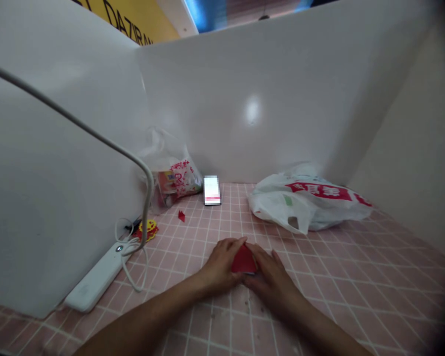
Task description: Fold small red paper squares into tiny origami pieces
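Note:
A small piece of red folded paper sits between my two hands above the pink tiled surface, a pale strip showing along its lower edge. From the left, my left hand closes on it, fingertips at its top and thumb near its bottom. My right hand grips the opposite side in the same way. The fingers of both hands nearly meet over the top, and they hide the paper's side edges.
Behind stand a phone with a lit screen, a clear bag and a white plastic bag. A small red scrap lies left, near yellow and red cutouts. A white power bank with a cable rests by the left wall.

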A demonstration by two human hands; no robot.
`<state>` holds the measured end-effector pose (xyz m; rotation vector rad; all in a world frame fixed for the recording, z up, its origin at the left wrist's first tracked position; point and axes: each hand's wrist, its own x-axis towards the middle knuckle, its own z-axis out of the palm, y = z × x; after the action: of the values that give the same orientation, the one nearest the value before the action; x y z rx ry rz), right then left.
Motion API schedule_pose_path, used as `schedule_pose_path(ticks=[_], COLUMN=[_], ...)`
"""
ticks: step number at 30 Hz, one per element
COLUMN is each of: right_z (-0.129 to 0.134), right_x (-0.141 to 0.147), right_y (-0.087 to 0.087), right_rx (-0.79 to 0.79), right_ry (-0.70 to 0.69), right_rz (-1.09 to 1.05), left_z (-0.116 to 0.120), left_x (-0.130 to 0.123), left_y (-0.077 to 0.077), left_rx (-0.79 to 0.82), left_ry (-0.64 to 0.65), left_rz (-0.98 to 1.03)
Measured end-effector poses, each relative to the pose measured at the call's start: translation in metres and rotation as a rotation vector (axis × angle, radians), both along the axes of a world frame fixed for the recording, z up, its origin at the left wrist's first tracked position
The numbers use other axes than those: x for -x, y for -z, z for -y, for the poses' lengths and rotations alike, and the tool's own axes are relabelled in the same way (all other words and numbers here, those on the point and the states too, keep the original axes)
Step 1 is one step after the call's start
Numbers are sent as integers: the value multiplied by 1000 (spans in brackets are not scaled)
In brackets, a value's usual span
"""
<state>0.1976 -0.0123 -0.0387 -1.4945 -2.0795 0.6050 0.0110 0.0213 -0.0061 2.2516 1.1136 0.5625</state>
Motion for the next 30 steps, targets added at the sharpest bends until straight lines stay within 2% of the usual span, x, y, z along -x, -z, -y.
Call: schedule_pose_path(ticks=[7, 11, 14, 18, 21, 24, 30], right_z=[-3, -4, -4, -9, -16, -21, -16], right_x=[-3, -3, -3, -7, -12, -18, -30], right_y=[-4, -5, -18, -44, -53, -48, -22], right_rx=[32, 4, 30, 35, 51, 49, -4], right_ry=[-42, -27, -26, -150, -193, -235, -255], right_rz=[-39, -68, -61, -36, -21, -27, -107], left_z=[-5, -12, -14, -15, -18, -19, -17], left_x=[18, 24, 25, 25, 26, 29, 30], left_y=[-3, -6, -8, -9, -8, -8, -11], left_rx=[44, 23, -5, 4, 14, 18, 49], left_ry=[173, 213, 216, 241, 269, 260, 266], left_rz=[68, 54, 34, 49, 59, 63, 16])
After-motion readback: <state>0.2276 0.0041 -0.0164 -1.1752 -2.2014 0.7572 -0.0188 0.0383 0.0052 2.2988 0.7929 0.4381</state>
